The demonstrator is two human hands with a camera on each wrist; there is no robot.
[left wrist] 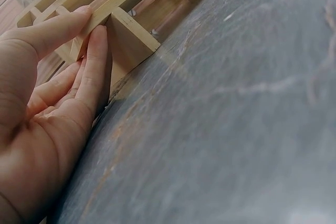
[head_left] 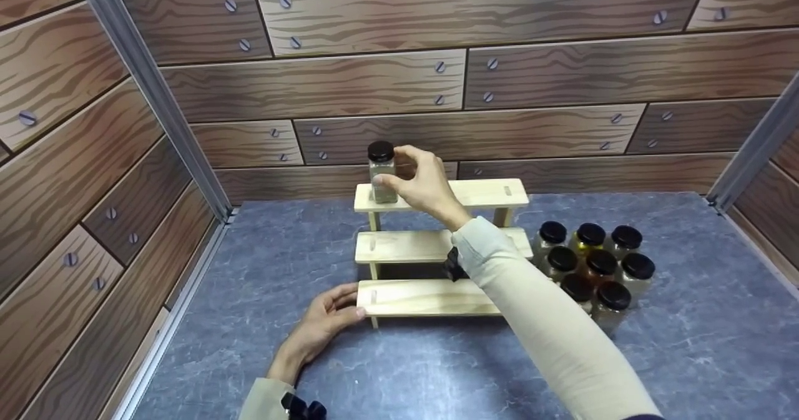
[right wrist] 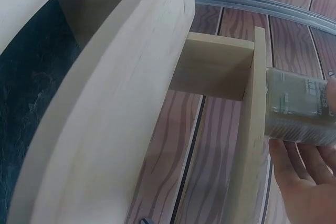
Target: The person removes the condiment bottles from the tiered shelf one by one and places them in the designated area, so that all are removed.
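A three-tier wooden shelf rack (head_left: 424,297) stands on the dark table. At the left end of its top tier is a square glass jar (head_left: 383,189) with a black lid, upright, its base against the board. My right hand (head_left: 424,183) holds this jar between thumb and fingers; the right wrist view shows the jar (right wrist: 294,103) touching the board, with fingers beneath it in the picture. Low on the left, my left hand (head_left: 318,323) pinches the end of the bottom tier. In the left wrist view, the left thumb (left wrist: 58,27) lies on the board's edge, fingers below it.
Several black-lidded jars (head_left: 600,263) stand grouped to the right of the rack, partly behind my right sleeve (head_left: 537,307). Wood-patterned walls (head_left: 374,83) rise behind and at both sides, with metal strips (head_left: 156,89) along the corners. The grey-blue table (head_left: 274,251) surrounds the rack.
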